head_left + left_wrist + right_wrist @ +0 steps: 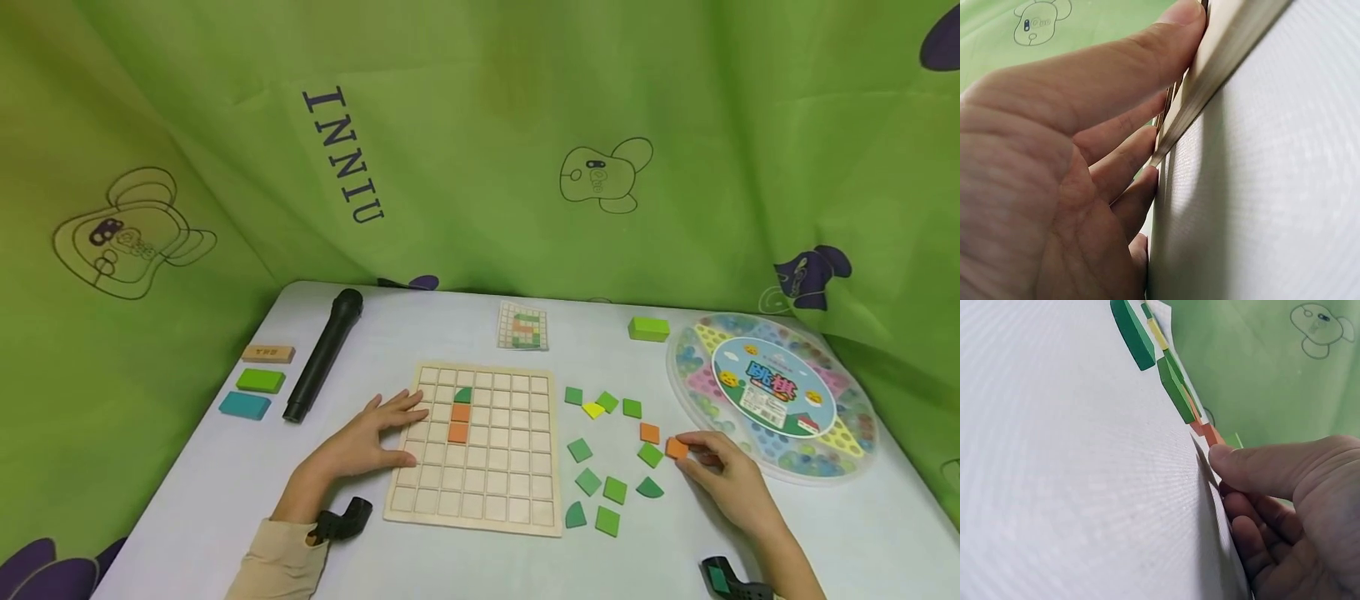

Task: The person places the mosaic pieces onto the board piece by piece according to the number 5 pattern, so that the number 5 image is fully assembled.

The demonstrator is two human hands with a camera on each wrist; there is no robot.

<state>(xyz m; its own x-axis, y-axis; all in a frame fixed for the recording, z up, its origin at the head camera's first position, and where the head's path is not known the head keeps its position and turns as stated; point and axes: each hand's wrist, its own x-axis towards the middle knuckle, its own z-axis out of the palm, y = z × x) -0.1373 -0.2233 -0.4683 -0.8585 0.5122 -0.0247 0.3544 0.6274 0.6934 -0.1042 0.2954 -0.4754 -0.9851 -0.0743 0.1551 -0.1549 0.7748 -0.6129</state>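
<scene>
A wooden grid board [483, 517] lies on the white table. In its upper left cells are a green quarter-round tile [464, 395] and two orange square tiles [460, 412] in a column. My left hand [360, 437] rests at the board's left edge, fingers spread, thumb and fingertips touching the rim. To the right, my right hand [723, 475] pinches another orange square tile [677, 448] between thumb and fingers, low over the table. Beside that tile lie a loose orange tile [649, 433] and a green square tile [650, 454].
Several green tiles [615, 490] and a yellow tile [593, 410] are scattered right of the board. A pattern card [522, 326] stands behind it. A round marble-game box [690, 400] and a green block [648, 329] sit at right; a black microphone [322, 358] and coloured blocks [260, 381] at left.
</scene>
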